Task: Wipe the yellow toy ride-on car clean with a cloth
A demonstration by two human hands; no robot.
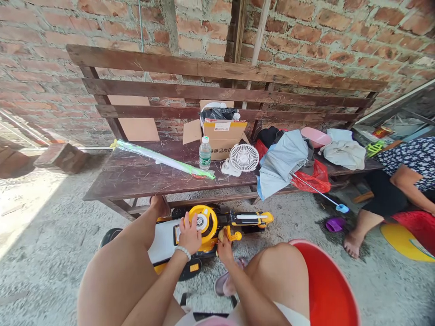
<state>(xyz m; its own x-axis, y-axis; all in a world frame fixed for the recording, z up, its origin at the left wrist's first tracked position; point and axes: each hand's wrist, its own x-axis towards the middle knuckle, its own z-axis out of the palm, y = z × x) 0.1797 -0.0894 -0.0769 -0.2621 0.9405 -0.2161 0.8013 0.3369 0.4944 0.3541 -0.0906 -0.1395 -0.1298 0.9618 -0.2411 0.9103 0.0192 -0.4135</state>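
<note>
Between my legs stands a yellow, black and white ride-on toy vehicle (163, 240) with a yellow steering wheel (213, 220). My left hand (189, 234), a beaded bracelet at its wrist, lies over the left side of the wheel with its fingers stretched and apart. To the right, my right hand (224, 249) is closed on a small brownish crumpled cloth (222, 235), held against the toy beside a yellow lever (235, 236). Part of the cloth is hidden by the fingers. The toy's long black-and-yellow arm (251, 219) points right.
A wooden bench (108, 176) holds a cardboard box (224, 131), water bottle (205, 154), white fan (244, 157), grey-blue umbrella (282, 158) and a wrapped long item (159, 158). A red tub (329, 285) stands at my right knee. Another person (404, 181) sits at far right.
</note>
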